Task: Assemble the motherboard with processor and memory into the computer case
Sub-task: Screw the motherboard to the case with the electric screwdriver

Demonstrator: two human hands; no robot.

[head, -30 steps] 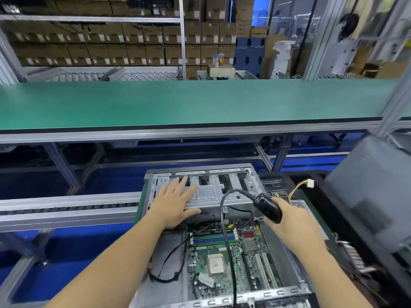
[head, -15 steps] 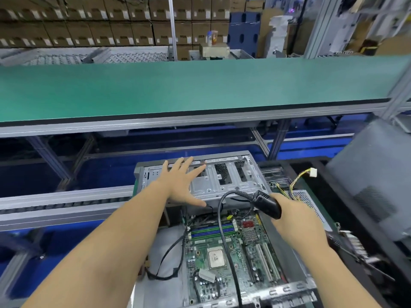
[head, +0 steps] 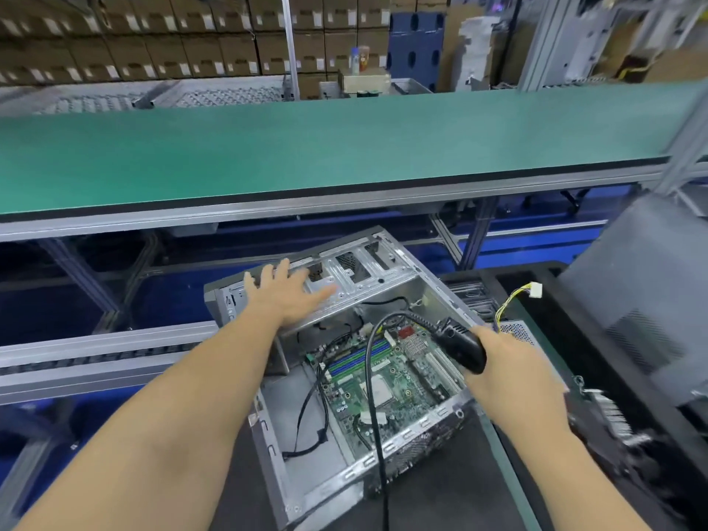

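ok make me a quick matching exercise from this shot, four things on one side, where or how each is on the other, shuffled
Things:
1. left hand
2. right hand
3. motherboard
4. yellow-wired connector

States:
A. lies inside the open computer case
B. grips the black corded tool
C. rests flat on the metal drive cage
D. sticks up right of the case

Pairs: 1-C, 2-B, 3-A, 4-D

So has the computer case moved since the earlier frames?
Yes. The computer case has turned clockwise: its drive-bay end, once parallel to the green conveyor, now sits skewed to it.
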